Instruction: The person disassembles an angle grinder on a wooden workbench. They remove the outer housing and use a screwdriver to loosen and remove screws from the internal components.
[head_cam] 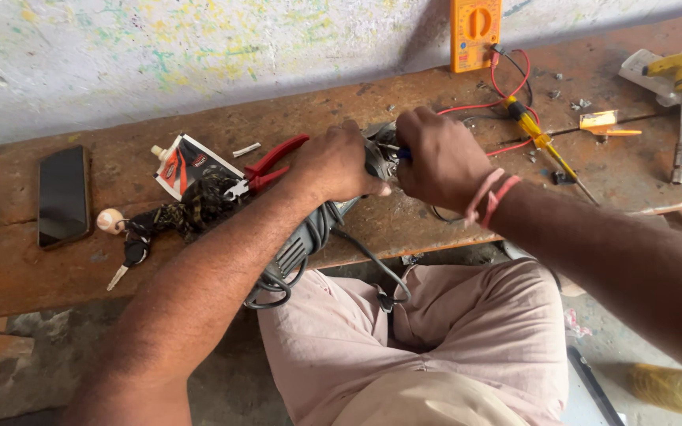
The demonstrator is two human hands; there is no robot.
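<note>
Worn wooden bench [436, 229] mid-frame: left hand [333, 162] clamps grey angle grinder [309, 233], right hand [440, 154] closed on blue-handled screwdriver [399, 153] at its head, work looks midway, housing not visibly opened.

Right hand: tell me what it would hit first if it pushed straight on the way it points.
Most likely the grey power tool's head, which the right hand points at; just beyond is the left hand gripping it. Depth is unclear.

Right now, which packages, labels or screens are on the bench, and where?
Phone: far left on the bench, flat, black rectangular screen, dark.
Glue tube: left of the left hand, crumpled, black, white and red label, pale cap.
Multimeter: against the wall, orange box, dial showing; display cut off.
</note>
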